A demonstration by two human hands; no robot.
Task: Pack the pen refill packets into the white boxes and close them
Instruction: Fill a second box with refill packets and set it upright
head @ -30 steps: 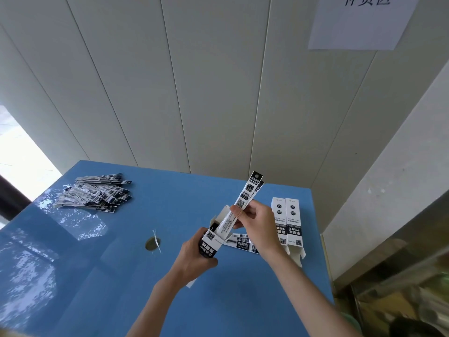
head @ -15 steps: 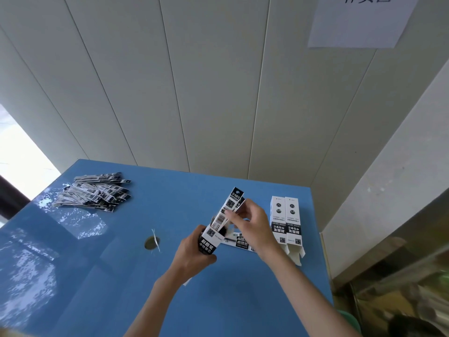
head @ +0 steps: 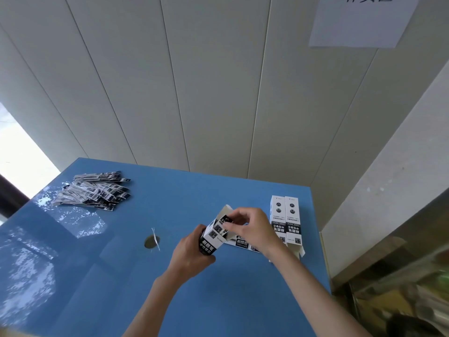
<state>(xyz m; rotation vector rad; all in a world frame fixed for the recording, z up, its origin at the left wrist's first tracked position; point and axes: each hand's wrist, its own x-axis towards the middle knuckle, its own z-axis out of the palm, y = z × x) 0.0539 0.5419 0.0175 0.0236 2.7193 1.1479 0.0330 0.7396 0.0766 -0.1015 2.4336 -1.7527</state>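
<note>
Blue tabletop against pale wall panels. My left hand grips the white box, flap up, at center; my right hand pinches the refill packets' tops at its mouth. Loose packets lie at ten o'clock, two boxes at three.

Bright daylight from left; glare patches on blue table; wide-angle edge distortion.
</note>
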